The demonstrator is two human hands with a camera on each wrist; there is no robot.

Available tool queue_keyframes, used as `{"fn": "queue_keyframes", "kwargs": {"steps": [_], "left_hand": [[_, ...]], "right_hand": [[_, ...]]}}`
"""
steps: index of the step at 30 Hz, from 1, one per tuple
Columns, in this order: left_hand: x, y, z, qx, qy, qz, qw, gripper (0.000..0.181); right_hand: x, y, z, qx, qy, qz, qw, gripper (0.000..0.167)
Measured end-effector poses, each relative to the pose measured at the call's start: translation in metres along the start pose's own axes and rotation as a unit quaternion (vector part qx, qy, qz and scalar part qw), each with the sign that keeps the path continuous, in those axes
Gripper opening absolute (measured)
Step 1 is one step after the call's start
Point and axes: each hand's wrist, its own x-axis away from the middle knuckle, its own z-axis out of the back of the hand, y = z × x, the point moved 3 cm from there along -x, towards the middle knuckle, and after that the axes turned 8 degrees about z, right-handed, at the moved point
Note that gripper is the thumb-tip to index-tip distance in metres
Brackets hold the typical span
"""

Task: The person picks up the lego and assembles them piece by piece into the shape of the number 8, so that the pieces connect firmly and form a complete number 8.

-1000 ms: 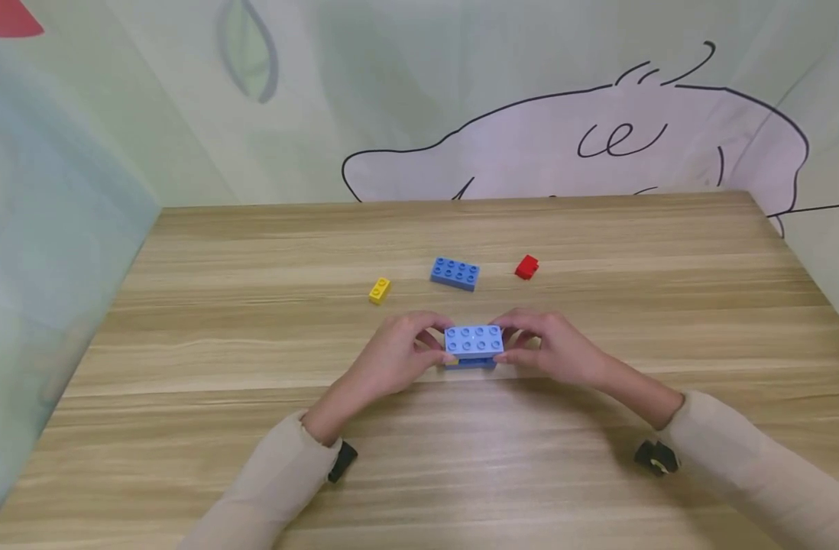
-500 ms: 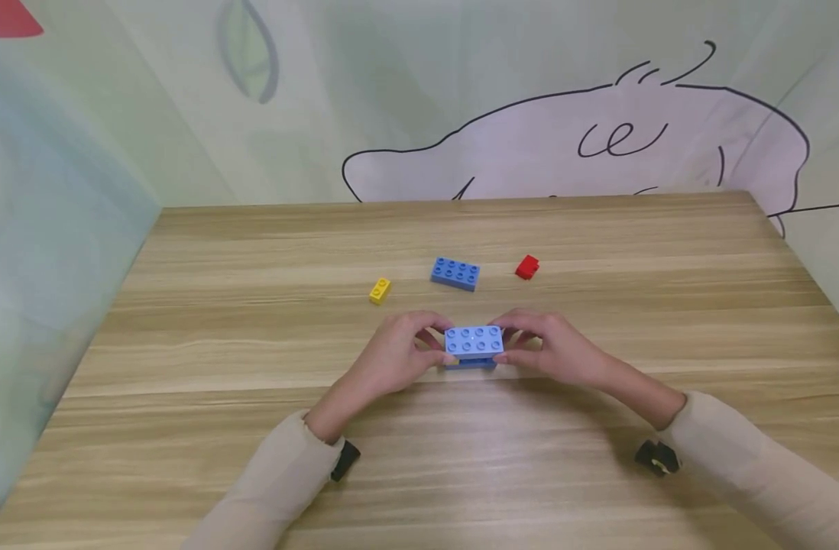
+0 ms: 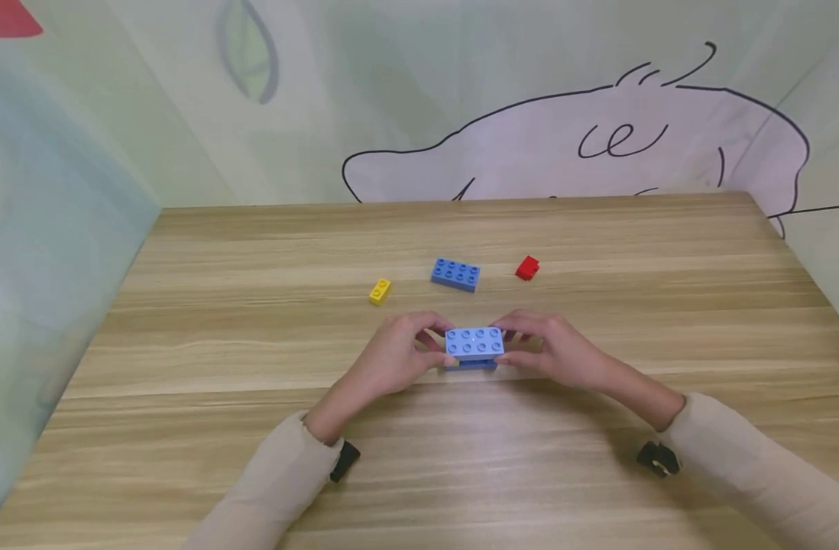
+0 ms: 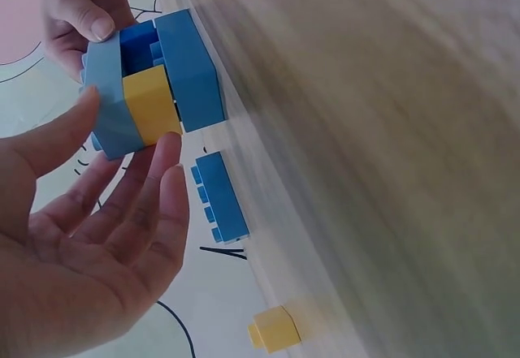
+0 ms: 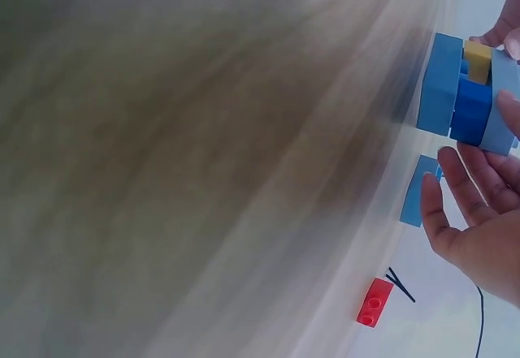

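A light blue eight-stud brick [image 3: 474,344] tops a small stack between the two hands. Under it sit a yellow brick [image 4: 152,106] on the left and a dark blue brick [image 5: 471,113] on the right, with a gap between them. The lowest layer is a blue brick [image 4: 190,70] on the table. My left hand [image 3: 395,355] pinches the top brick's left end, thumb on the near side and fingers toward the far side. At the opposite end my right hand [image 3: 564,353] pinches the same brick in like manner.
Behind the stack on the wooden table [image 3: 254,321] lie a yellow two-stud brick [image 3: 380,292], a blue eight-stud brick [image 3: 455,275] and a small red brick [image 3: 527,268]. A printed cloth [image 3: 406,92] hangs beyond the table's far edge.
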Motion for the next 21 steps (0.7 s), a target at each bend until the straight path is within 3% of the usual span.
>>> {"fn": "queue_keyframes", "kwargs": {"steps": [6,14,18,21], "left_hand": [[-0.001,0.000,0.000,0.002,-0.001,0.008,1.0000,0.034],[0.000,-0.002,-0.001,-0.001,-0.002,0.016,0.9999,0.034],[-0.001,-0.006,0.001,-0.003,-0.018,-0.005,0.9998,0.040],[-0.002,-0.011,0.009,-0.011,-0.030,-0.021,0.9993,0.048]], "right_hand": [[0.000,0.000,0.000,-0.027,-0.004,-0.040,0.9988,0.042],[-0.001,0.003,-0.001,-0.068,0.002,-0.056,0.9961,0.041],[-0.001,0.005,-0.001,-0.075,0.004,-0.058,0.9955,0.038],[-0.001,0.005,0.000,-0.075,0.003,-0.059,0.9955,0.038]]}}
